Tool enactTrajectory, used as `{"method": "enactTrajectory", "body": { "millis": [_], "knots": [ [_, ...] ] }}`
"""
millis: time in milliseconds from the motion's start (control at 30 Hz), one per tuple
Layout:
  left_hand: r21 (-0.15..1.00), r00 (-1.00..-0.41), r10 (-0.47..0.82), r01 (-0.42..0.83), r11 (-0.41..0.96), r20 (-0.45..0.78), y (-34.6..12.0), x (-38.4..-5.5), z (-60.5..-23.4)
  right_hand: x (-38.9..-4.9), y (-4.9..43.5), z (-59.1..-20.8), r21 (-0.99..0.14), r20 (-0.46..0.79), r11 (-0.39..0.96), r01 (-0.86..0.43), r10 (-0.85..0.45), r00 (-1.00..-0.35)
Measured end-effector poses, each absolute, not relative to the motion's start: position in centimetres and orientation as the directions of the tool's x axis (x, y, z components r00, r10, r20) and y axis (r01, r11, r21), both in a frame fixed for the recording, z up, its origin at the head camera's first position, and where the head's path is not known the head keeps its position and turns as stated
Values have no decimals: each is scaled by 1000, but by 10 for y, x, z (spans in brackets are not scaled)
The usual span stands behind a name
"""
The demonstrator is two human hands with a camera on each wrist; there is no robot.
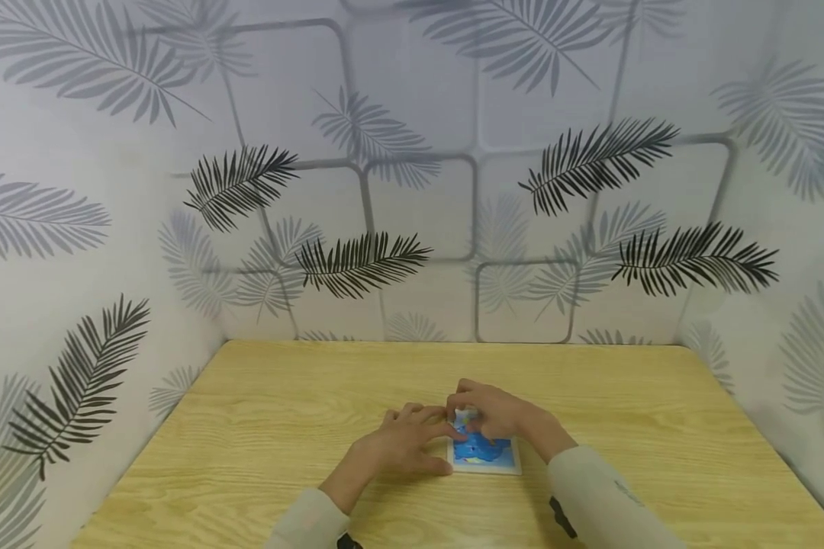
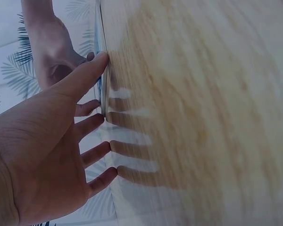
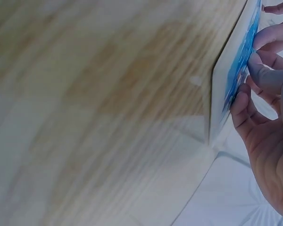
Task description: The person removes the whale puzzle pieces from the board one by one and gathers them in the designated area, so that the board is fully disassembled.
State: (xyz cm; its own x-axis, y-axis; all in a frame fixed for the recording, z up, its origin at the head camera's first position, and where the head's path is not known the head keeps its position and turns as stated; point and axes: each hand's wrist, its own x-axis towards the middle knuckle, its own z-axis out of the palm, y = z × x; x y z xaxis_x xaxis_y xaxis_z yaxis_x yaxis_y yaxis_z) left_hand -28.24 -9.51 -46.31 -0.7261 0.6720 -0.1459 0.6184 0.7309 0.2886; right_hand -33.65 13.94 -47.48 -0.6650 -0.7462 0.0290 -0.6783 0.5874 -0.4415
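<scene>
A thin, flat board (image 1: 484, 462) with a white border and a blue picture lies on the wooden table. My left hand (image 1: 412, 441) spreads its fingers at the board's left side. Its thumb touches the lower left corner, one finger reaches onto the picture, and other fingertips rest on the tabletop beside it, as the left wrist view shows. Bent over the upper part of the board is my right hand (image 1: 497, 410). In the right wrist view its thumb and fingertips (image 3: 240, 101) touch the blue surface; I cannot tell whether they pinch a small piece there.
The wood-grain table (image 1: 302, 389) extends around the board on all sides. A pale wall (image 1: 426, 206) with a feather pattern stands behind the table's back edge and continues along both sides.
</scene>
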Motion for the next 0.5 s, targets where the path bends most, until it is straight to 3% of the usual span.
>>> {"method": "enactTrajectory", "body": {
  "millis": [300,500],
  "knots": [
    [281,-737,654,600,749,-171,-94,-282,-463,-334,139,-479,-408,48,596,-691,-742,-669],
    [273,-744,642,589,760,-184,-94,-284,-464,-329,142,-479,-468,85,603,-646,-697,-712]
  ]
}}
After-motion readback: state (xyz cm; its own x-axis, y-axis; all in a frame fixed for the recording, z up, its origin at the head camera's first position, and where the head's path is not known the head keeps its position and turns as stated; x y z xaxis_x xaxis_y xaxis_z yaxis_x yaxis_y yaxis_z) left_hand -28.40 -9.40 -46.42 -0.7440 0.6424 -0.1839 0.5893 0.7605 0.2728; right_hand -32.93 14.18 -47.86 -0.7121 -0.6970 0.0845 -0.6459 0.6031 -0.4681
